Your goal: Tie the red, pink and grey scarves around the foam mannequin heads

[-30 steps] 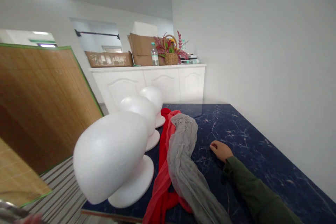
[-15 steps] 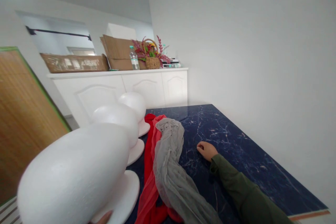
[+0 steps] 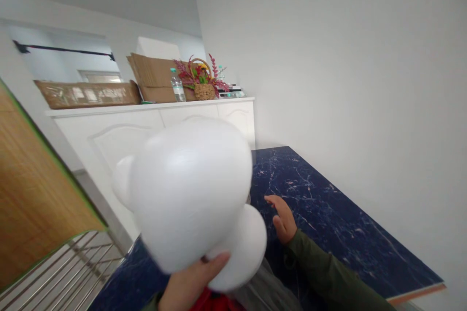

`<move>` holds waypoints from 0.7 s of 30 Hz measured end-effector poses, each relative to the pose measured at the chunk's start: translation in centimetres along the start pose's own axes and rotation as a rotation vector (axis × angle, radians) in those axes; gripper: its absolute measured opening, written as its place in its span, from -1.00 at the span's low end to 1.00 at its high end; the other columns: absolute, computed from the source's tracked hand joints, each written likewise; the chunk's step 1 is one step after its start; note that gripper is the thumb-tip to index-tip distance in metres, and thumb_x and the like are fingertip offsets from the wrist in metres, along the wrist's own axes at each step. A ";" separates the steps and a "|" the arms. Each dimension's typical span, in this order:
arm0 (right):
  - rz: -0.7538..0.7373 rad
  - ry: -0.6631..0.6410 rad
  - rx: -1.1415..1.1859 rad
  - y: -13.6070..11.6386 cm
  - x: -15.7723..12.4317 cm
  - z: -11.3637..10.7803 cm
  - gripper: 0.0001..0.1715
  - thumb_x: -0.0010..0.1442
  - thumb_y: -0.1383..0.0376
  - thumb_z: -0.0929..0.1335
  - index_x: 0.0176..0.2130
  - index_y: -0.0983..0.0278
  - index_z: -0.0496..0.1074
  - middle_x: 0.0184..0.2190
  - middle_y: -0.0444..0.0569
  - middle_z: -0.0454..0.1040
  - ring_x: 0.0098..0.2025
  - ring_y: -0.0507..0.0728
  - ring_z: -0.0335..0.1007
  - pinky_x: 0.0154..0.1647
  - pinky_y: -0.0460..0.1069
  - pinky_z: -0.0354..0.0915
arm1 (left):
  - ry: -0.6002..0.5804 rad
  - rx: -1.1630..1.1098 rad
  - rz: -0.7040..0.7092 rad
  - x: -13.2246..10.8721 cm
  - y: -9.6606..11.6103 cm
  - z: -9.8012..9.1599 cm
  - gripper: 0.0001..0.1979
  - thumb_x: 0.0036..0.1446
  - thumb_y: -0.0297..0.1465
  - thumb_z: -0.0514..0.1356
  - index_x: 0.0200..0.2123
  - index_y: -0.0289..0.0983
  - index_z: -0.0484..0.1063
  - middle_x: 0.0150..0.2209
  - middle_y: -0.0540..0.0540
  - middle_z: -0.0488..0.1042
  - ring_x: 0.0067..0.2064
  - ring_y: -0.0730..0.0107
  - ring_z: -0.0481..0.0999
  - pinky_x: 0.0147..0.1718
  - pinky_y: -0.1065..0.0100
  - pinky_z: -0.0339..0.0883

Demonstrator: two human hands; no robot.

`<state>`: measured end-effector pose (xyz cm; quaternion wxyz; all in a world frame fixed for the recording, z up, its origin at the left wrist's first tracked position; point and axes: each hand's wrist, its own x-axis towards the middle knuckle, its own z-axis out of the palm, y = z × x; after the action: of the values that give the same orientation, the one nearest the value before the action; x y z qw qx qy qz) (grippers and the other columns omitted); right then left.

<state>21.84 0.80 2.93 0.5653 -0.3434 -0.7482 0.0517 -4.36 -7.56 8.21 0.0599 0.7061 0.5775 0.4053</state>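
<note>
Since foam head (image 3: pixel 193 184) looks light, stiff, dentable, left hand (image 3: pixel 189 282) suitably holds it near the base (image 3: pixel 251 248), right hand (image 3: pixel 284 218) open alongside.

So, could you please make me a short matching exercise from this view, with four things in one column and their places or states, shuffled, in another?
Column one
1. Left hand
2. Right hand
3. Grey cloth
4. Wicker basket

Column two
A. on top of the white cabinet
B. empty, over the dark blue table
C. at the picture's bottom edge, next to red cloth
D. gripping a white head form low down, near its base

Right pairs
1-D, 2-B, 3-C, 4-A
</note>
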 end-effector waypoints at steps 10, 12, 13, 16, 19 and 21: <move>0.409 -0.202 0.042 4.5 -0.1 -5.3 -0.35 0.14 -0.06 0.10 0.04 0.28 0.23 0.01 0.09 0.29 0.08 0.22 0.13 0.12 0.15 0.00 | -0.219 -0.292 0.236 6.9 5.4 14.9 -0.38 -0.15 -0.20 0.23 0.01 -0.29 0.25 0.00 -0.21 0.32 0.06 0.11 0.25 0.06 0.13 0.10; 0.425 -0.214 0.045 4.7 -0.5 -5.3 -0.35 0.18 -0.04 0.01 0.05 0.27 0.22 0.02 0.07 0.29 0.10 0.20 0.10 0.15 0.13 -0.04 | -0.262 -0.273 0.269 6.1 4.7 15.5 -0.38 -0.14 -0.23 0.22 0.02 -0.31 0.24 0.04 -0.23 0.28 0.08 0.09 0.22 0.08 0.13 0.07; 0.436 -0.206 0.036 4.9 -0.8 -5.2 -0.33 0.18 -0.04 -0.02 0.05 0.27 0.23 0.02 0.06 0.29 0.11 0.20 0.08 0.15 0.13 -0.06 | -0.294 -0.268 0.293 5.9 4.4 15.3 -0.40 -0.13 -0.25 0.21 0.03 -0.31 0.23 0.05 -0.23 0.28 0.08 0.09 0.22 0.09 0.14 0.06; 0.491 -0.179 -0.010 5.6 -1.3 -4.7 -0.27 0.15 -0.09 -0.03 0.00 0.29 0.29 -0.02 0.09 0.33 0.09 0.23 0.10 0.13 0.14 -0.03 | -0.463 -0.269 0.367 6.6 3.9 13.4 -0.50 -0.08 -0.38 0.13 0.01 -0.23 0.25 -0.01 -0.14 0.35 0.03 0.18 0.30 0.02 0.23 0.15; 0.550 -0.111 -0.041 6.2 -1.3 -4.5 -0.25 0.13 -0.10 -0.04 -0.14 0.32 0.37 -0.14 0.12 0.40 0.01 0.25 0.19 0.06 0.13 0.06 | -0.495 -0.053 0.266 9.0 2.9 10.8 -0.59 -0.03 -0.39 0.07 -0.04 -0.24 0.29 -0.07 -0.15 0.41 -0.05 0.20 0.37 -0.07 0.26 0.23; 0.589 0.079 -0.074 6.1 -1.1 -4.7 -0.31 0.12 -0.08 -0.02 -0.27 0.30 0.39 -0.27 0.10 0.44 -0.11 0.23 0.28 -0.06 0.09 0.17 | -0.402 0.137 0.138 10.7 1.6 9.6 -0.52 -0.04 -0.30 0.08 -0.02 -0.40 0.26 -0.06 -0.35 0.37 -0.03 0.02 0.34 -0.07 0.13 0.19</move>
<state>28.86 3.32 0.83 0.5417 -0.5678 -0.5951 0.1731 3.04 4.86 8.09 0.0976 0.8130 0.5304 0.2194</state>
